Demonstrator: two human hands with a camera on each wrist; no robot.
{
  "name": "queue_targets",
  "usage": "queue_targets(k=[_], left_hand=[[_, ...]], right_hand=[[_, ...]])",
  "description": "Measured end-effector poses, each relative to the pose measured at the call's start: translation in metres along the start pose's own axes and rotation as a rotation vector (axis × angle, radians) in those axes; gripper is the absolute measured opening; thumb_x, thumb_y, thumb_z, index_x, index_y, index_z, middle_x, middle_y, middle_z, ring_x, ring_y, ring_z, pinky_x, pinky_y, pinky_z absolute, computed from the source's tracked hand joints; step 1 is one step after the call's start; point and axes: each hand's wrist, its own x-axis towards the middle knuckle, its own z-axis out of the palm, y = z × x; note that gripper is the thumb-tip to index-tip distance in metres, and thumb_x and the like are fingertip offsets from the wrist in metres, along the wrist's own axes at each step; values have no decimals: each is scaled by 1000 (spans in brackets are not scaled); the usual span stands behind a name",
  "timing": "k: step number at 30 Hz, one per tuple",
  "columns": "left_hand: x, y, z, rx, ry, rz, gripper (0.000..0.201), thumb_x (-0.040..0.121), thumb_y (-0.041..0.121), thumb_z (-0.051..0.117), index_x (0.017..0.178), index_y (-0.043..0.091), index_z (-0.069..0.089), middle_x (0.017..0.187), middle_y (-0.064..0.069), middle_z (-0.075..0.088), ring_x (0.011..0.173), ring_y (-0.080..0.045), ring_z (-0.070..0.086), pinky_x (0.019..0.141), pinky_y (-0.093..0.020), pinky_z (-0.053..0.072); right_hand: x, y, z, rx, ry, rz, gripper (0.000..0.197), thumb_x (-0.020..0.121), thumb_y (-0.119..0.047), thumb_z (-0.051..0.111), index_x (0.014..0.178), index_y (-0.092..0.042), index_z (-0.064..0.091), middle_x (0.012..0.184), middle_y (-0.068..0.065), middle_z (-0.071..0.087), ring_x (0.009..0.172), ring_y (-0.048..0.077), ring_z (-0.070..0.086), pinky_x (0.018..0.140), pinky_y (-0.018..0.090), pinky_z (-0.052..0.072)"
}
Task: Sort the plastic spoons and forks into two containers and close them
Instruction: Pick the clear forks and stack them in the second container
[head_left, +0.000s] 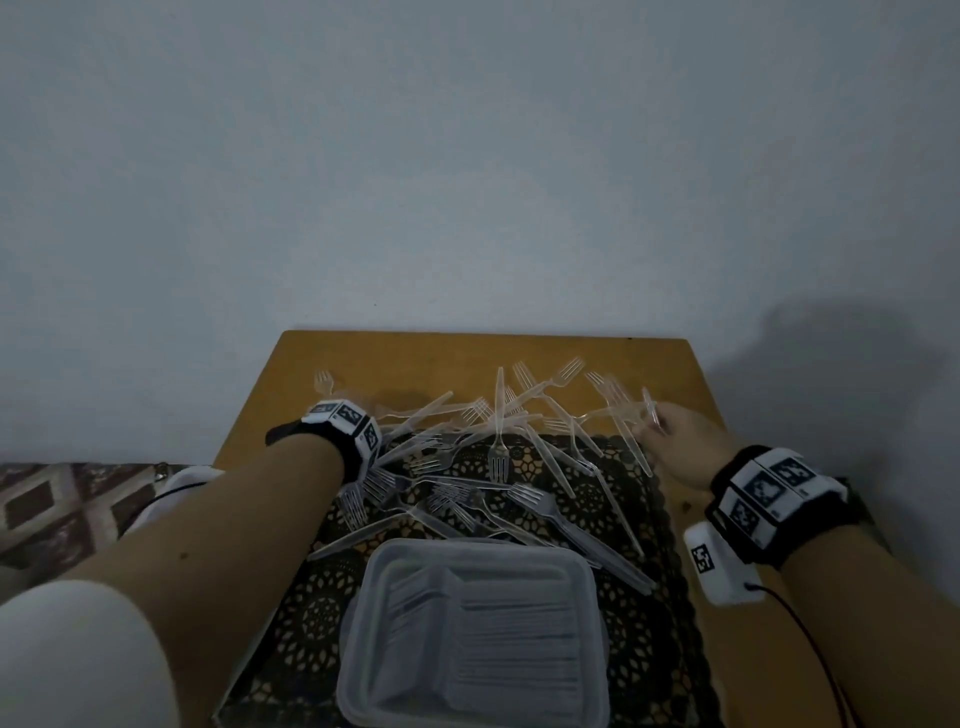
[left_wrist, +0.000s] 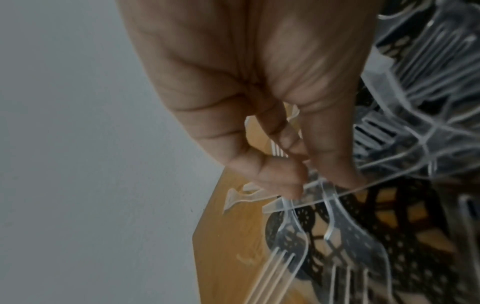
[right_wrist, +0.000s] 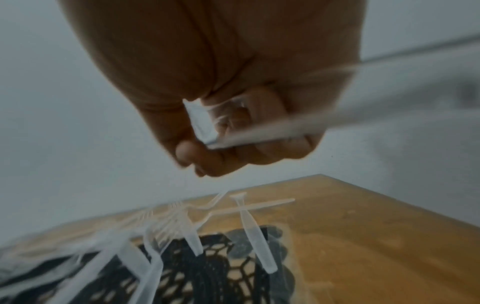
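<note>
Two forks (left_wrist: 324, 236) in left hand (left_wrist: 259, 102), tines toward camera.

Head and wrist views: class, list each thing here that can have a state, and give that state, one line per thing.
Plastic container: lid on, on the lace mat.
Loose cutlery pile: unsorted, scattered over mat and table.
Left hand: pinches fork handles at the table's left side.
Right hand: grips clear utensils, lifted off the table; kind too blurred to tell.
Lace mat: flat on the wooden table.
</note>
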Motion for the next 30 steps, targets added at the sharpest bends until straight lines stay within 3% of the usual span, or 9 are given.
queue_targets(k=[4, 7, 9, 14, 18, 23, 25, 27, 30], left_hand=[[-4, 4, 0, 11, 7, -18, 31, 77, 14, 65, 108, 14, 58, 91, -12, 55, 83, -21, 61, 81, -41, 54], [-4, -1, -5, 101, 64, -2, 23, 83, 16, 65, 106, 10, 64, 90, -18, 50, 65, -17, 53, 67, -32, 51], [-7, -7, -10, 133, 111, -20, 23, 80, 20, 73, 98, 8, 64, 92, -13, 59, 72, -22, 59, 65, -32, 55], [-7, -26, -18, 130, 144, -40, 16, 83, 31, 71, 91, 17, 67, 96, 3, 64, 92, -19, 65, 79, -29, 54], [-6, -39, -37, 143, 81, -32, 21, 83, 34, 73, 99, 20, 74, 97, 4, 68, 91, -16, 65, 77, -28, 53], [-18, -46, -67, 71, 186, -8, 16, 93, 23, 58, 97, 11, 68, 87, -1, 63, 79, -19, 59, 73, -29, 49], [-23, -37, -74, -103, 272, 72, 26, 100, 26, 46, 101, 7, 63, 94, -6, 62, 85, -23, 58, 72, -30, 43], [-27, -18, -75, -340, 314, 201, 36, 101, 39, 42, 83, 12, 57, 77, -4, 55, 71, -22, 51, 66, -30, 38], [-24, 18, -64, -446, 285, 262, 39, 95, 47, 52, 73, 16, 48, 63, 1, 42, 57, -16, 35, 55, -26, 31]], right_hand=[[9, -9, 11, -157, -170, 95, 23, 89, -41, 65, 89, -18, 64, 91, 0, 65, 81, 14, 61, 75, 32, 52], [11, -11, 25, -228, -262, 140, 43, 80, -50, 73, 99, -12, 65, 101, -2, 65, 94, 17, 62, 85, 34, 52], [9, -13, 30, -247, -285, 146, 42, 81, -46, 73, 100, -10, 67, 104, 1, 65, 97, 18, 62, 87, 32, 52], [3, -12, 30, -203, -307, 150, 41, 91, -30, 64, 63, -17, 37, 65, 1, 37, 59, 14, 37, 53, 27, 31], [-5, -6, 24, -97, -251, 111, 38, 91, -27, 57, 64, -18, 31, 62, 1, 32, 56, 16, 33, 55, 29, 28], [-17, 1, 14, -50, -226, 71, 23, 95, -33, 48, 85, -13, 55, 78, 3, 52, 70, 16, 48, 63, 30, 36], [-21, 4, 12, -19, -173, 33, 27, 94, -29, 52, 70, -16, 52, 68, 2, 49, 64, 16, 47, 61, 30, 35], [-24, 2, 10, -15, -144, 2, 42, 95, -28, 52, 56, -21, 39, 56, -2, 40, 56, 16, 42, 58, 30, 32], [-29, -3, 13, -97, -188, -20, 45, 101, -33, 43, 59, -18, 39, 58, 0, 40, 57, 18, 42, 57, 31, 32]])
